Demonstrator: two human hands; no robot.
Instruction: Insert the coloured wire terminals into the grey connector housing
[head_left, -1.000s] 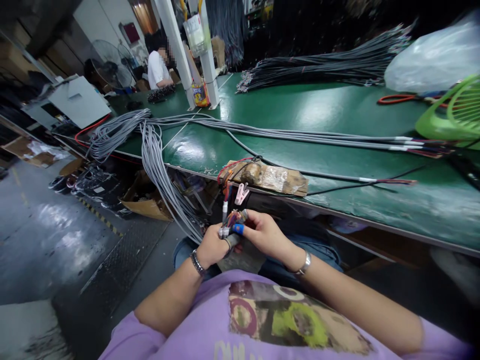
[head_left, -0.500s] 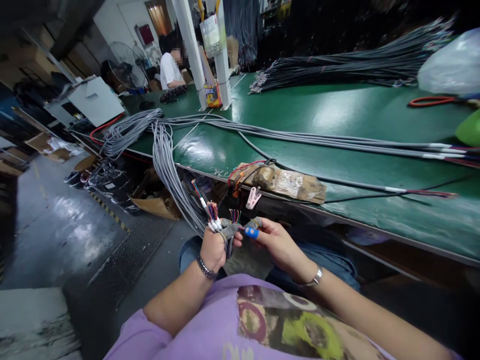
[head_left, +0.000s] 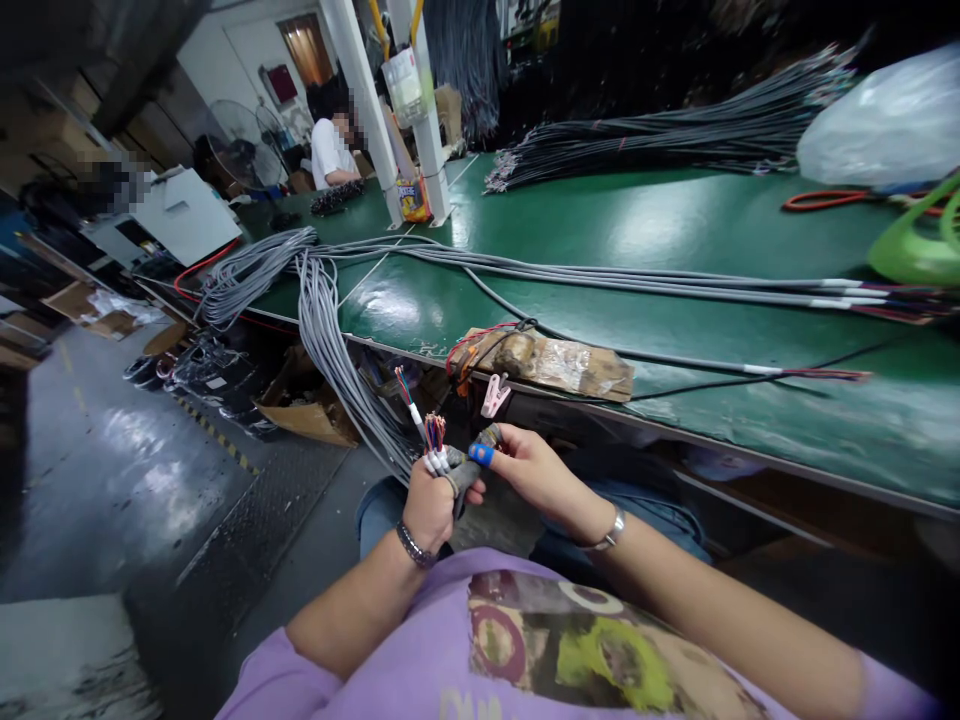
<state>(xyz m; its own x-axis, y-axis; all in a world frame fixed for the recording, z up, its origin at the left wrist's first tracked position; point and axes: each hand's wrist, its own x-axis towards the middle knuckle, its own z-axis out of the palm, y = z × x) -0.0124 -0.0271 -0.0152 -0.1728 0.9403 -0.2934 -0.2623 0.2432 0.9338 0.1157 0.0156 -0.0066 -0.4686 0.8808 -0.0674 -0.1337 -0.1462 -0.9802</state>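
My left hand (head_left: 433,500) is closed round a bunch of grey cables, held in front of my lap. White-sleeved cable ends (head_left: 436,460) with many thin coloured wires (head_left: 435,432) stick up above the fist, one end standing apart and higher. Close against it, my right hand (head_left: 529,465) pinches at a cable's wires between thumb and index finger; the fingers mostly hide them. Blue tape wraps the right thumb, and grey covers sit on fingers of both hands. From the fist the grey cables (head_left: 330,320) run up over the bench edge.
The green bench (head_left: 675,225) bears long grey cables (head_left: 600,275), a black cable bundle (head_left: 645,140), a plastic bag (head_left: 885,120) and a green basket-like item (head_left: 915,240). A taped wooden block (head_left: 555,362) and a pink clip (head_left: 495,396) are at its edge. A co-worker (head_left: 331,150) sits behind.
My right hand has moved left and slightly up, close against the left. The fanned wires that showed between the hands are now covered. The view has shifted slightly right.
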